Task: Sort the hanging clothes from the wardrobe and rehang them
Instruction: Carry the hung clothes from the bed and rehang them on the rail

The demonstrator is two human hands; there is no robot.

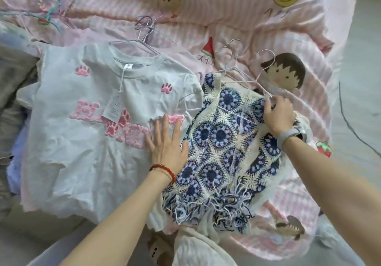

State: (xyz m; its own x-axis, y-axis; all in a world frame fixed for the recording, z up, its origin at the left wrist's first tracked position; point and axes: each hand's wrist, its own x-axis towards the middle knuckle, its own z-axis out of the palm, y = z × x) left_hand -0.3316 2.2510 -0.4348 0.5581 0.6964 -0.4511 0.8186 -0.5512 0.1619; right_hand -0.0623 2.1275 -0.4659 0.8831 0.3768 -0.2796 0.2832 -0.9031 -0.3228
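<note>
Crocheted blue-and-cream top is spread on the pink striped bedcover beside a white paw-print T-shirt — the left hand pressed flat, fingers straight, the right hand curled round a wire hanger.

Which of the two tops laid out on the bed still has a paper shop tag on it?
The white T-shirt with pink paw prints, under the left hand: its tag hangs from the collar. The blue-and-cream crochet top shows none.
</note>
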